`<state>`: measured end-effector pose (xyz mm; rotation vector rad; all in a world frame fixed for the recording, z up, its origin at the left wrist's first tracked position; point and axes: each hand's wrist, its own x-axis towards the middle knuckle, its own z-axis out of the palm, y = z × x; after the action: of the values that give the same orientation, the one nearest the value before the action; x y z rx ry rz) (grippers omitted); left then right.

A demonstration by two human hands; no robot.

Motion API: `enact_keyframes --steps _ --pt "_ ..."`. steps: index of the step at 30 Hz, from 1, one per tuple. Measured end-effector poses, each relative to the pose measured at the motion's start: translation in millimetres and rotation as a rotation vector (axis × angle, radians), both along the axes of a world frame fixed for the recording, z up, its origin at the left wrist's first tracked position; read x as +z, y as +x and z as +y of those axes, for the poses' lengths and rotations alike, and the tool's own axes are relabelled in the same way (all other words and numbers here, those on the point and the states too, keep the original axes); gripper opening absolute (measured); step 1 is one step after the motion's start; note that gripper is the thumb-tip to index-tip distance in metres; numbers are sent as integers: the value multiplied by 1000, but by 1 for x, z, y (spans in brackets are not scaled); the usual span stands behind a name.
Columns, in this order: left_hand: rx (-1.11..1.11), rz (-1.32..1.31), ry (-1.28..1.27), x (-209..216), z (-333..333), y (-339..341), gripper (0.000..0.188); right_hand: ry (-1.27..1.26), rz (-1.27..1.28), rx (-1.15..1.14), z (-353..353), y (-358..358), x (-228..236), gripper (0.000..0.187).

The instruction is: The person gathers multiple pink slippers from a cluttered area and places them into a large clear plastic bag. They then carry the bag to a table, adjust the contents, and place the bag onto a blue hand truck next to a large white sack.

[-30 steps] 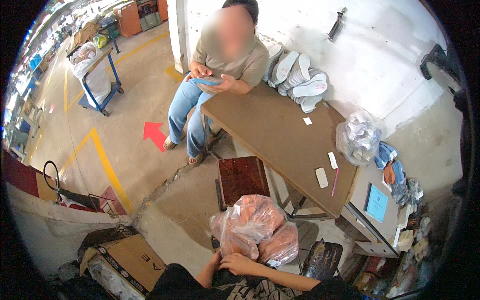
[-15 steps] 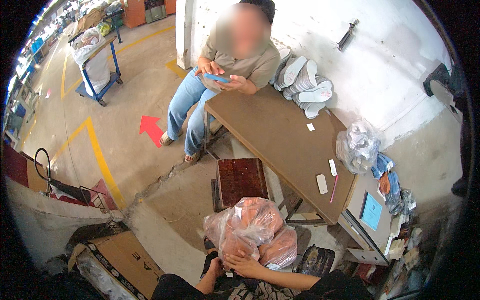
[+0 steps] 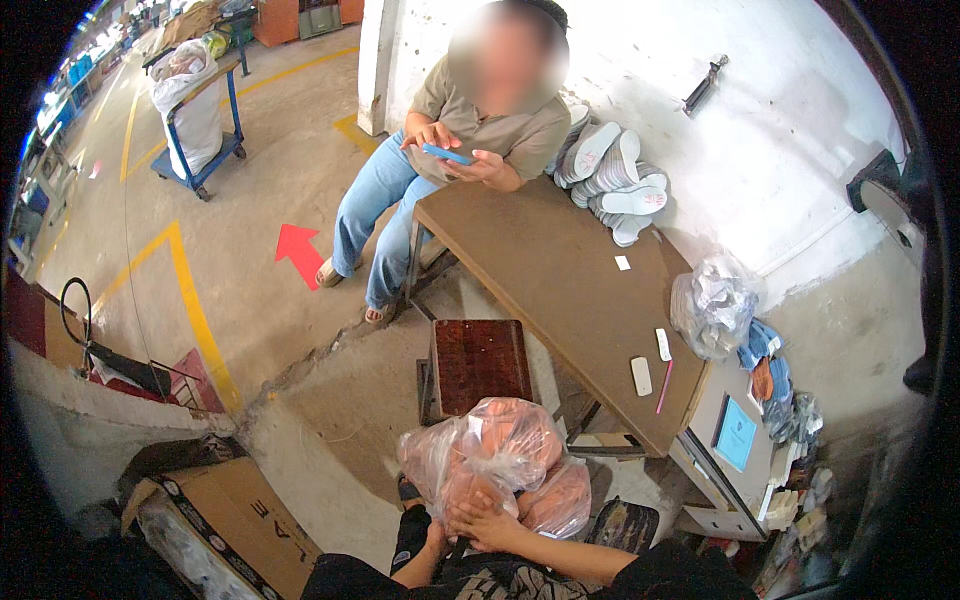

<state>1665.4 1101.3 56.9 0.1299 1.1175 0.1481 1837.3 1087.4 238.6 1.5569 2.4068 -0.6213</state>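
Note:
Clear plastic bags (image 3: pixel 515 435) filled with orange-brown pieces are bunched together in front of my body, below a dark red stool. My right hand (image 3: pixel 485 523) lies across the near side of the bags, its fingers stretched out over the plastic. Close beside it, my left hand (image 3: pixel 436 540) is against the lower left edge of the bags. The left fingers are mostly hidden, so their grip does not show. The exact kind of the pieces inside is blurred by the plastic.
A brown table (image 3: pixel 540 260) bears stacked pale shoe insoles (image 3: pixel 610 165), a clear bag (image 3: pixel 715 305) and a pink pencil (image 3: pixel 664 388). Behind it sits a person (image 3: pixel 490 125) with a blue phone. The stool (image 3: pixel 480 365) stands beyond my bags; a cardboard box (image 3: pixel 240 525) is at left.
My right hand has shifted slightly, its fingers a little higher on the bags. The bags stay in nearly the same place; the whole view has tilted slightly.

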Motion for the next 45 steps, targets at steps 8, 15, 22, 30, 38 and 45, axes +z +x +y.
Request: enact_keyframes --steps 8,15,22,30,38,45 --pt "353 -274 -28 -2 -10 6 47 54 -13 -79 -10 7 -52 78" --pt "265 -129 84 0 -26 4 40 97 -125 39 -14 9 -38 83" --pt "-232 862 636 44 -36 42 42 452 -277 204 -39 11 -42 75" --pt "-126 1102 725 50 -56 73 32 250 329 173 -59 54 -7 62" --pt "-50 1241 570 70 -50 92 30 249 125 162 -82 82 24 41" --pt "-196 1153 540 65 -53 76 33 465 -255 294 -63 34 -66 13"
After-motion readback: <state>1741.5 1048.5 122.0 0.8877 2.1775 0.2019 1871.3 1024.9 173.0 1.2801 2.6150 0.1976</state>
